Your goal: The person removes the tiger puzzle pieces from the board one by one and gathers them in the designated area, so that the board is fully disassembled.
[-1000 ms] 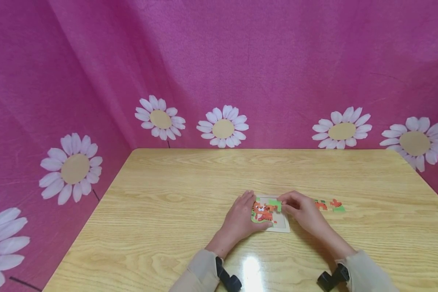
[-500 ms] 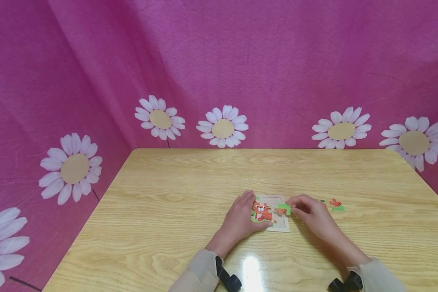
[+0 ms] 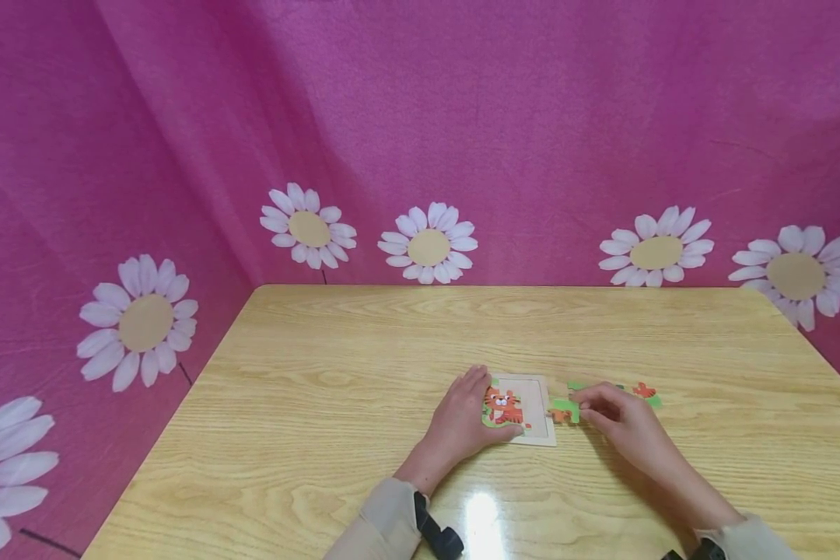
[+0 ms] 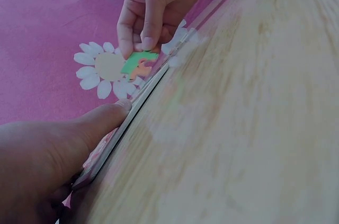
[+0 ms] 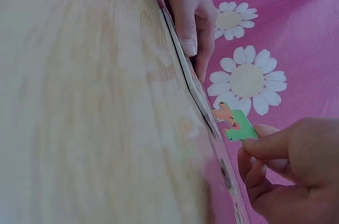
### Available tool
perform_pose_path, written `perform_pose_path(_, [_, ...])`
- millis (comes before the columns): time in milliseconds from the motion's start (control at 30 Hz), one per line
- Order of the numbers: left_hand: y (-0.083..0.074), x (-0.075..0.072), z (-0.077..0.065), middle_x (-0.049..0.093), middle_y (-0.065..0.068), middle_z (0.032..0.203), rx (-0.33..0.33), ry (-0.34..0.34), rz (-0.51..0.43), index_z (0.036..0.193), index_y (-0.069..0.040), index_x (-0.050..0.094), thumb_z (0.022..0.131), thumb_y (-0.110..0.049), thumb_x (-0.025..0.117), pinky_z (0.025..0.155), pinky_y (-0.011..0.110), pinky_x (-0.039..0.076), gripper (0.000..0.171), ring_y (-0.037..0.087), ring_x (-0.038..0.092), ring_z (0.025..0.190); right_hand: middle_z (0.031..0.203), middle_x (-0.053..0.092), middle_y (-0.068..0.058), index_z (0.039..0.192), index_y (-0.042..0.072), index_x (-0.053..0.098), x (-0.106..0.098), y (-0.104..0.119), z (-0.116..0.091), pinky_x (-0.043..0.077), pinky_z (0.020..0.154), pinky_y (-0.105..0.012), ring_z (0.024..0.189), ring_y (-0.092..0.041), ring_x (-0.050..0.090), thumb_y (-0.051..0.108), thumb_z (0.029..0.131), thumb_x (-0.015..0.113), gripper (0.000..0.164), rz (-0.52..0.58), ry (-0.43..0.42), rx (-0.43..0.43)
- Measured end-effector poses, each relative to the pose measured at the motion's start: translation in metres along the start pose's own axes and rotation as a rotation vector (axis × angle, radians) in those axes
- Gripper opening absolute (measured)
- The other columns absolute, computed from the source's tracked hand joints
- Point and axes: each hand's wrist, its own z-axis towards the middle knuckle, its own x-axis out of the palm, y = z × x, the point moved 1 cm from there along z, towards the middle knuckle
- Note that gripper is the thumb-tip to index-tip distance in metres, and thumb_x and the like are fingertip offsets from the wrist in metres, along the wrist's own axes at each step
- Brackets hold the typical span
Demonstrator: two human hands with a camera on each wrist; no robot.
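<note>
A square wooden puzzle board [image 3: 536,398] lies on the table, its left part filled with pieces that show an orange tiger. My left hand [image 3: 458,416] holds the board at its left side, with the thumb along the front edge. Just off the board's right edge, my right hand [image 3: 626,426] pinches a green and orange puzzle piece [image 3: 566,410] between thumb and fingers. The right wrist view shows this piece [image 5: 239,126] held by its green edge, the orange part pointing toward the board.
Several loose puzzle pieces [image 3: 647,392] lie to the right of the board, partly hidden behind my right hand. The wooden table [image 3: 364,350] stretches away to a pink curtain [image 3: 532,140] printed with white daisies.
My right hand has carried the green and orange piece from over the board to the right, past its right edge, uncovering bare board. The left hand has stayed in place.
</note>
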Motion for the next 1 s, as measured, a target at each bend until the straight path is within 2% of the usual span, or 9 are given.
perform_pose_path(200, [0.0, 0.001, 0.0, 0.039, 0.007, 0.157, 0.0, -0.006, 0.0, 0.147, -0.005, 0.043, 0.079, -0.06, 0.072, 0.124, 0.032, 0.026, 0.092, 0.02, 0.031, 0.149, 0.085, 0.066, -0.003, 0.099, 0.008, 0.071, -0.005, -0.003, -0.006, 0.049, 0.063, -0.013, 0.077, 0.007, 0.053, -0.008, 0.086, 0.065, 0.021, -0.014, 0.012, 0.016])
perform_pose_path(367, [0.0, 0.001, 0.0, 0.038, 0.007, 0.158, -0.003, -0.006, 0.0, 0.147, -0.006, 0.042, 0.079, -0.06, 0.072, 0.125, 0.032, 0.026, 0.092, 0.019, 0.031, 0.149, 0.088, 0.068, -0.002, 0.099, 0.01, 0.071, -0.009, -0.005, -0.009, 0.049, 0.065, -0.012, 0.079, 0.007, 0.054, -0.006, 0.087, 0.066, 0.02, -0.028, 0.011, 0.035])
perform_pose_path(600, [0.0, 0.001, 0.0, 0.037, 0.005, 0.158, -0.009, 0.001, 0.0, 0.148, -0.007, 0.041, 0.079, -0.061, 0.071, 0.125, 0.032, 0.026, 0.093, 0.019, 0.03, 0.15, 0.083, 0.067, 0.004, 0.098, 0.007, 0.071, -0.013, -0.013, -0.015, 0.046, 0.061, -0.01, 0.076, 0.009, 0.053, -0.009, 0.083, 0.068, 0.022, -0.016, -0.027, -0.022])
perform_pose_path(733, [0.0, 0.001, 0.0, 0.036, 0.005, 0.159, -0.012, 0.004, -0.004, 0.148, -0.007, 0.041, 0.079, -0.061, 0.071, 0.125, 0.033, 0.026, 0.093, 0.019, 0.029, 0.15, 0.081, 0.066, 0.008, 0.099, 0.007, 0.07, -0.016, -0.017, -0.017, 0.046, 0.062, -0.008, 0.076, 0.01, 0.053, -0.007, 0.085, 0.068, 0.02, -0.017, -0.022, -0.016])
perform_pose_path(1000, [0.001, 0.002, 0.001, 0.036, 0.006, 0.159, -0.011, 0.0, -0.002, 0.148, -0.007, 0.041, 0.079, -0.061, 0.071, 0.124, 0.033, 0.027, 0.093, 0.019, 0.029, 0.15, 0.092, 0.071, 0.005, 0.099, 0.006, 0.07, -0.019, -0.018, -0.017, 0.049, 0.067, -0.006, 0.081, 0.011, 0.057, -0.004, 0.087, 0.067, 0.016, 0.005, 0.005, -0.032])
